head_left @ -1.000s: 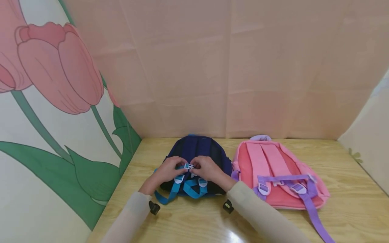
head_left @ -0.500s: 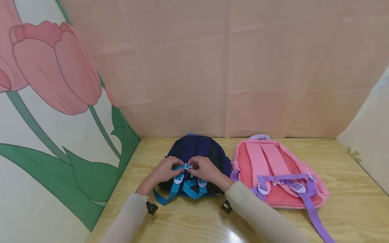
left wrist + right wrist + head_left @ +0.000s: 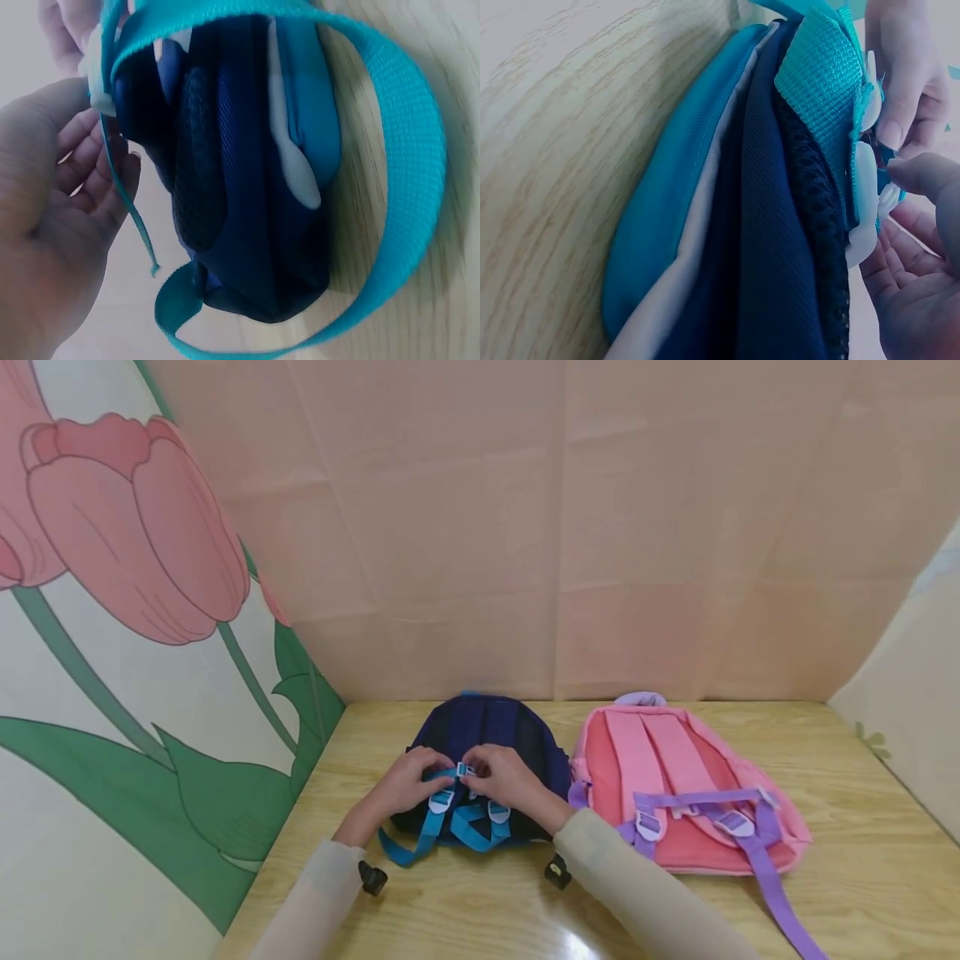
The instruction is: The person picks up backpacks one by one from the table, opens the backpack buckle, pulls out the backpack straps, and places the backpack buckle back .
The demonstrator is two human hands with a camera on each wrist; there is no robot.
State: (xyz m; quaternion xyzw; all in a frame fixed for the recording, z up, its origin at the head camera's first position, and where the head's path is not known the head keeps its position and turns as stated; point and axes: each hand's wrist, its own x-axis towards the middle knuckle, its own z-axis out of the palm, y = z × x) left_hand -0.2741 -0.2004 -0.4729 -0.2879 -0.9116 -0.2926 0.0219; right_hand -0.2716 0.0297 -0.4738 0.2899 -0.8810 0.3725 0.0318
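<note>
A navy backpack (image 3: pixel 487 727) lies on the table with its straps facing up. Over it, my left hand (image 3: pixel 397 783) pinches the blue strap (image 3: pixel 444 773) beside a white plastic buckle (image 3: pixel 462 769). From the other side my right hand (image 3: pixel 506 777) pinches that buckle between thumb and fingers, hiding part of it. In the left wrist view my left thumb lies against a white buckle piece (image 3: pixel 97 71), and a thin strap end hangs below. The right wrist view has both hands meeting at the buckle (image 3: pixel 889 201); whether its halves are locked cannot be told.
To the right, a pink backpack (image 3: pixel 675 752) lies with purple straps (image 3: pixel 772 881), one trailing toward the table's front. White strap adjusters (image 3: pixel 441 802) and loose blue webbing (image 3: pixel 408 852) hang below the hands. A tulip-printed wall (image 3: pixel 150 543) stands left.
The buckle's prongs, visible earlier between the hands, are now more covered by the right fingers. Both hands have shifted only slightly; the backpacks lie as before.
</note>
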